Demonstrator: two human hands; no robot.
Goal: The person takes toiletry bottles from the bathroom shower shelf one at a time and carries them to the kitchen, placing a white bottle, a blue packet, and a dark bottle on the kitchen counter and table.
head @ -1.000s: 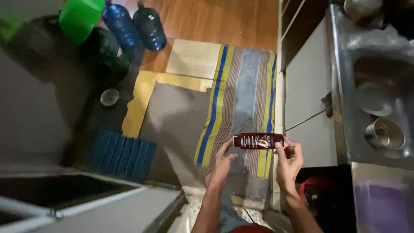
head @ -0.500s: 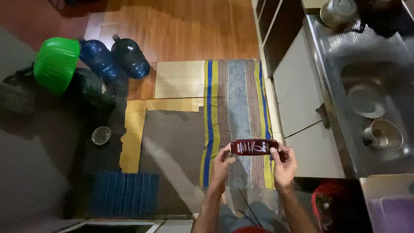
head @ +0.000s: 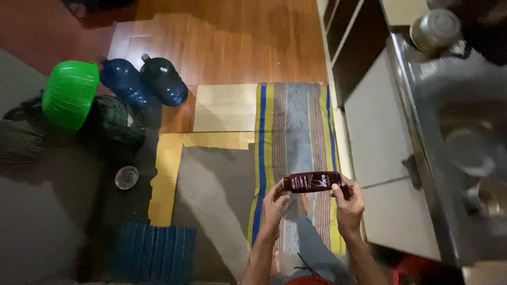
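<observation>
Dark-red plastic bottle (head: 312,181) lies sideways in the air above a striped rug (head: 296,126), label up, as if for reading. I see my left hand (head: 274,203) pinching one end and my right hand (head: 347,201) clamped on the other, beside the steel sink counter (head: 422,158).

Dim, warm indoor light; upper wooden floor (head: 232,47) brightest, left side in deep shadow, right-edge sink (head: 465,132) blurred with soft glare.

Striped rug (head: 296,137), green tub (head: 69,100), two blue jugs (head: 143,82), perhaps a sink (head: 465,142).
</observation>
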